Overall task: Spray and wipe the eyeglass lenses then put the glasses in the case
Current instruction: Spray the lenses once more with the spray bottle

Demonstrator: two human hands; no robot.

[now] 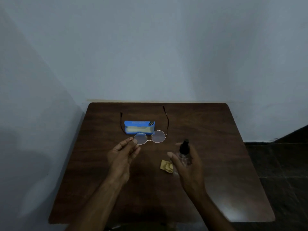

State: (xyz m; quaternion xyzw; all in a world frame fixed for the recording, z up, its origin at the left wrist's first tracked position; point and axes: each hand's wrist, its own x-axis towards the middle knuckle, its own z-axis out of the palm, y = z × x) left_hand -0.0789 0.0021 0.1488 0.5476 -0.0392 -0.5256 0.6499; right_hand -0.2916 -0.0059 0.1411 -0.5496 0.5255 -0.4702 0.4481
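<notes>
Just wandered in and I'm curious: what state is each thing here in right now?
Glasses: arms unfolded, held by one lens rim.
Case: open, lying on table.
Spray bottle: held, roughly upright.
Cloth: crumpled on table.
Left hand: pinches glasses.
Right hand: grips spray bottle.

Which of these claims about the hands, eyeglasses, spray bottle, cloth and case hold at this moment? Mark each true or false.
1. The left hand pinches the eyeglasses at the edge of one lens. True.
2. The right hand holds the yellow cloth. False: it holds the spray bottle; the cloth lies on the table.
3. The blue case is closed. False: it stands open, showing its pale inside.
4. The eyeglasses' temples are unfolded. True.
</notes>
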